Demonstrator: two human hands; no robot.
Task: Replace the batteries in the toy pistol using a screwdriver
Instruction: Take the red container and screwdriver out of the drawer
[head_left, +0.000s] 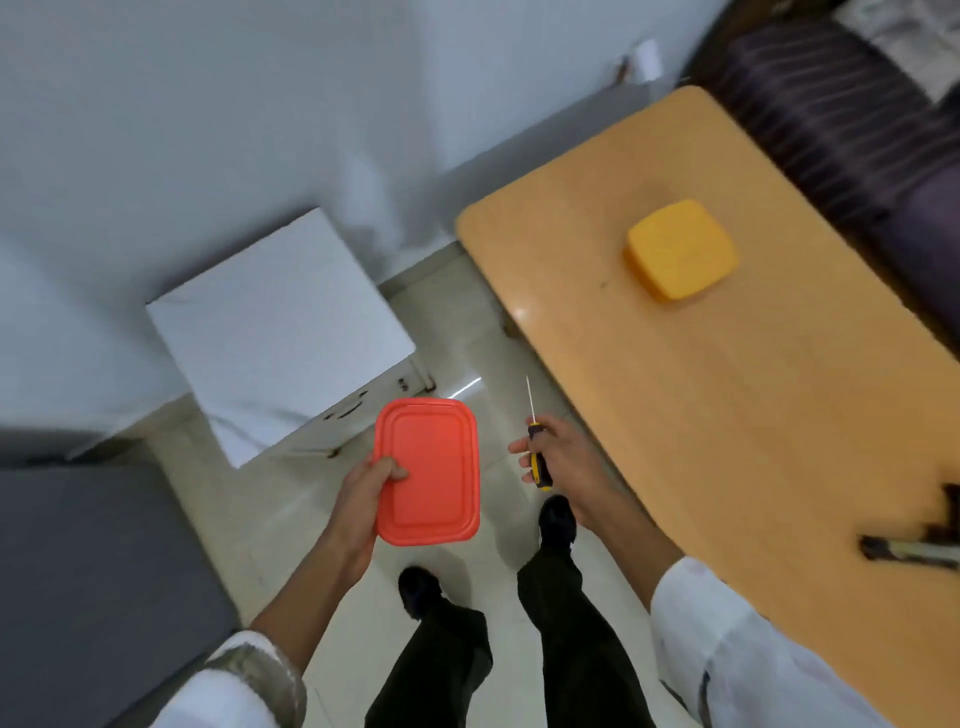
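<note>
My left hand (370, 491) grips a flat red plastic box (428, 470) by its left edge, held over the floor. My right hand (558, 457) is closed around a screwdriver (535, 449) with a yellow and black handle, its thin shaft pointing away from me. A dark toy pistol (914, 540) lies at the right edge of the view on the wooden table (727, 415), partly cut off. A yellow plastic box (680, 250) stands farther back on the same table.
A white cabinet (280, 332) stands to the left against the wall. A grey surface (93, 582) fills the lower left. A dark striped sofa (852, 119) sits behind the table. My legs and dark shoes stand on the pale tiled floor (467, 322).
</note>
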